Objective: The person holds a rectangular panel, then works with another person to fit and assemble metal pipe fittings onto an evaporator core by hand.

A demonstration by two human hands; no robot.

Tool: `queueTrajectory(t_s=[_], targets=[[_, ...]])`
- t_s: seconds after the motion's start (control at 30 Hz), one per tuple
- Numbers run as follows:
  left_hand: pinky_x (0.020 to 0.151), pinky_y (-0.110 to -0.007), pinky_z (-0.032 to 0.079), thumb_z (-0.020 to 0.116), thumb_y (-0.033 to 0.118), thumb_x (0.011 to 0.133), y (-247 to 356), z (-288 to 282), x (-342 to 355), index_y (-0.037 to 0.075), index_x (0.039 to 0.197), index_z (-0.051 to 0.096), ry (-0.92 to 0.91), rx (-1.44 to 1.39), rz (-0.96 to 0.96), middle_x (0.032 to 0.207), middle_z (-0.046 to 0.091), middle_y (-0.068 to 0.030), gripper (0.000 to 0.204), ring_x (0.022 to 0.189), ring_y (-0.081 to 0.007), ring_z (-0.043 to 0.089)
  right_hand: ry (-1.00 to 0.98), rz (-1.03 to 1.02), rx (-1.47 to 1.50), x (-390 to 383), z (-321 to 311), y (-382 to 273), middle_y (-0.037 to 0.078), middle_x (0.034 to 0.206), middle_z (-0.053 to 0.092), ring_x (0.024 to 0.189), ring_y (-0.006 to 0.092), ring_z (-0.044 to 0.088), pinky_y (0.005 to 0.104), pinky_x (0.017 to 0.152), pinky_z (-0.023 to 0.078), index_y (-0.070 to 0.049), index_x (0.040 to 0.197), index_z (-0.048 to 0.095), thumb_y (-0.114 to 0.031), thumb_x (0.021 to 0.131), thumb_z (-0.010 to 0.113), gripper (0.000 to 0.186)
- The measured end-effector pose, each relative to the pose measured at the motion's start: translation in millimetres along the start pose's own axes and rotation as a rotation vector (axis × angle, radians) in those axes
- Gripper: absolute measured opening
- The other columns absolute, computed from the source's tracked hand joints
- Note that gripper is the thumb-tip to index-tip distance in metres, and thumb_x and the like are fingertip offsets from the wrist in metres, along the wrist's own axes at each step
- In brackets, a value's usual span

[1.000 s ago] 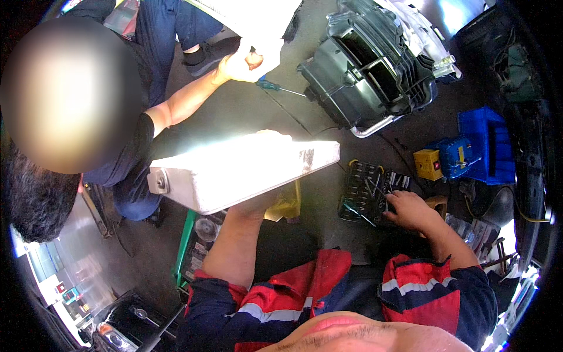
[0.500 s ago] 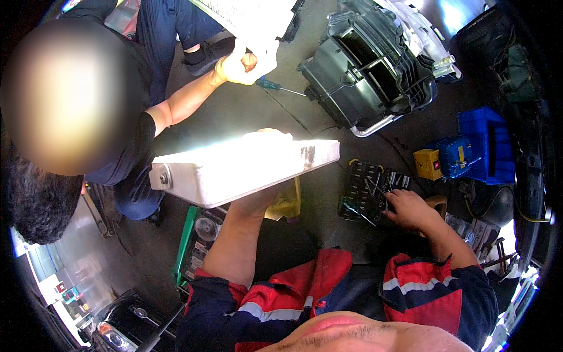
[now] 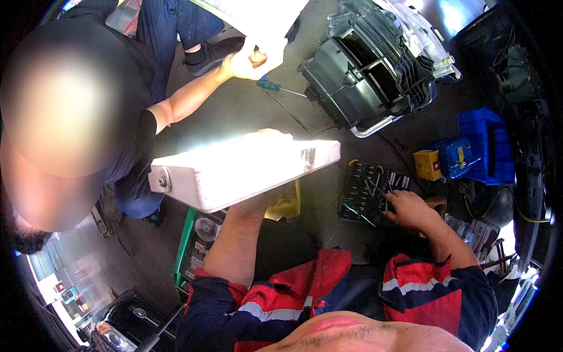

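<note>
My left hand (image 3: 252,202) holds a long white, box-edged part (image 3: 237,176) from beneath, its top glaring and a round metal fitting on its left end; most of the hand is hidden by it. My right hand (image 3: 410,208) rests at an open black socket set (image 3: 358,188), fingers loosely bent and apart over the sockets and tools, with a green-handled screwdriver (image 3: 352,209) lying across the set. At upper left a co-worker's hand (image 3: 243,61) grips a bright white panel (image 3: 246,17).
A large black plastic housing (image 3: 369,76) lies upper right, beside a screwdriver (image 3: 270,85). A blue bin (image 3: 487,141), blue and yellow tool (image 3: 428,164) and hose stand right. A yellow object (image 3: 284,202) is under the white part; a green-edged tray (image 3: 185,246) is lower left. The co-worker (image 3: 146,170) crouches left.
The co-worker's blurred head has tilted and more skin shows at the lower left of it; their hand with the panel has shifted slightly rightward. My two hands have barely moved.
</note>
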State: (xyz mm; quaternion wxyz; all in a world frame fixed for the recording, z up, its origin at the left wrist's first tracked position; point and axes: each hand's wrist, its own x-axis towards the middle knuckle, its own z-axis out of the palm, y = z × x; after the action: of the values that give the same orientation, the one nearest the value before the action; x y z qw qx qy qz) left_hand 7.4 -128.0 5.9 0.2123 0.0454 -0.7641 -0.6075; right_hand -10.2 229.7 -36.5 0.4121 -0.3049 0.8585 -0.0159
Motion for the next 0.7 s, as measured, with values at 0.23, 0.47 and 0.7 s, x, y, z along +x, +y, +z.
queueTrajectory(t_s=[0.23,0.47,0.7], targets=[[0.068,-0.028,0.046,0.068,0.01,0.084,-1.6,1.1,-0.8,0.005,0.091,0.058,-0.017,0.069,0.038,0.086,0.059,-0.0055,0.013,0.078,-0.0177,0.058,0.012,-0.018,0.004,-0.7,0.6,1.5,0.019,0.114,0.06,0.106,0.0362,0.058,0.0444,0.093,0.047,-0.002,0.123,0.054,-0.036,0.087,0.062,0.05],[0.069,-0.026,0.045,0.068,0.011,0.085,-7.9,-1.4,-3.4,0.005,0.094,0.056,-0.024,-0.155,-0.067,0.088,0.058,-0.0042,0.016,0.079,-0.0162,0.057,0.035,-0.037,-0.003,-1.6,3.8,5.9,0.019,0.111,0.06,0.104,0.0363,0.059,0.0445,0.092,0.047,-0.001,0.122,0.054,-0.036,0.087,0.062,0.049],[0.07,-0.025,0.044,0.067,0.014,0.086,-1.6,1.0,-5.6,0.006,0.093,0.056,0.026,-0.205,-0.129,0.088,0.057,-0.0031,0.015,0.079,-0.0153,0.056,0.026,-0.031,-0.009,-1.1,1.8,3.1,0.019,0.111,0.06,0.104,0.0359,0.059,0.0447,0.092,0.047,-0.002,0.123,0.054,-0.037,0.088,0.061,0.05]])
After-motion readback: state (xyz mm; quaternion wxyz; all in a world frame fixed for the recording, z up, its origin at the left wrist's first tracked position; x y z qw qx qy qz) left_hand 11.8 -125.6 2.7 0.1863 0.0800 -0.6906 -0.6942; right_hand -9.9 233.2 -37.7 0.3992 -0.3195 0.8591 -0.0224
